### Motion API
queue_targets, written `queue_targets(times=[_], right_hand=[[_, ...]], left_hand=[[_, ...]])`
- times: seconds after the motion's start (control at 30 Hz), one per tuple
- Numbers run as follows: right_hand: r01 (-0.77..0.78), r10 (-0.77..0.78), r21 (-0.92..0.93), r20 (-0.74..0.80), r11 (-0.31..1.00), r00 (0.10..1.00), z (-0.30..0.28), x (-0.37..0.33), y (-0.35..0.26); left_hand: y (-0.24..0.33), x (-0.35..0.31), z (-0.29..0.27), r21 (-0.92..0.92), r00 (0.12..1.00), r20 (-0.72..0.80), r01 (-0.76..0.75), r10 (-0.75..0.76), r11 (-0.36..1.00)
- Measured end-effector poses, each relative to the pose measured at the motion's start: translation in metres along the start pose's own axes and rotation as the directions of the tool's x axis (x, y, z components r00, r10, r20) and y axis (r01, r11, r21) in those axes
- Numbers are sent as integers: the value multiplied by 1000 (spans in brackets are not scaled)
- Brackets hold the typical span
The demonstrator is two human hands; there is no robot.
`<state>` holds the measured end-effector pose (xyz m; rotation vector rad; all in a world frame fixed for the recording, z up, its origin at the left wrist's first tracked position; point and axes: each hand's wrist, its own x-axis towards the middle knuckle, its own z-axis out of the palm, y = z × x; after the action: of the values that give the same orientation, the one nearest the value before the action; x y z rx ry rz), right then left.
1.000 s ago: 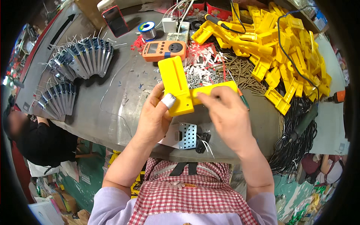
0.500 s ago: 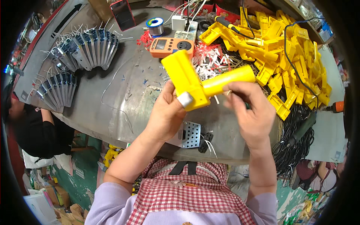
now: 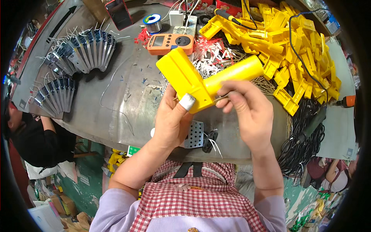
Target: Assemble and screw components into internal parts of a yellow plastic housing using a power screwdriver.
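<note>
A yellow plastic housing (image 3: pixel 181 75) with a thick round handle (image 3: pixel 235 73) is held up over the worktable by my left hand (image 3: pixel 173 120). My left fingers are closed round its lower corner, and silver tape wraps the thumb. Close to the right side of that corner, my right hand (image 3: pixel 253 114) pinches a thin metal rod (image 3: pixel 222 97) between thumb and fingers. The rod points at the housing's edge; whether its tip sits inside a hole I cannot tell. Below the hands lies a perforated metal plate (image 3: pixel 196 135) beside a black part with white wires (image 3: pixel 210 141).
Yellow housings (image 3: pixel 297 50) are heaped at the right, above black cables (image 3: pixel 303 143). An orange multimeter (image 3: pixel 170 43), a solder spool (image 3: pixel 153 23) and white and red tubing bits (image 3: pixel 208 58) lie behind. Wired circuit boards (image 3: pixel 83 50) stand at the left. A person (image 3: pixel 42 135) sits at far left.
My right hand has moved lower and nearer the housing's corner, and the rod in its pinch now shows along that edge. The housing has shifted slightly left with my left hand.
</note>
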<state>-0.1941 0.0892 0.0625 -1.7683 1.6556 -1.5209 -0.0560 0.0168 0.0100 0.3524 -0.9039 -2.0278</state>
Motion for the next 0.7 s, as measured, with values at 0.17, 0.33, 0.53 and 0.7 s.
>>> queue_targets(times=[0.17, 0.33, 0.53, 0.7], right_hand=[[-194, 349, 516, -222, 834, 910, 23, -12, 18], [146, -237, -577, -86, 804, 968, -6, -28, 14], [234, -113, -675, 219, 700, 969, -48, -29, 2], [167, -115, -208, 238, 964, 964, -24, -78, 0]], left_hand=[[-17, -2, 13, -10, 969, -71, -237, 236, 971], [9, 2, 4, 408, 991, -3, -123, 136, 905], [29, -3, 2, 454, 944, 308, -34, -121, 890], [-17, -15, -28, 772, 755, 608, -491, -246, 404]])
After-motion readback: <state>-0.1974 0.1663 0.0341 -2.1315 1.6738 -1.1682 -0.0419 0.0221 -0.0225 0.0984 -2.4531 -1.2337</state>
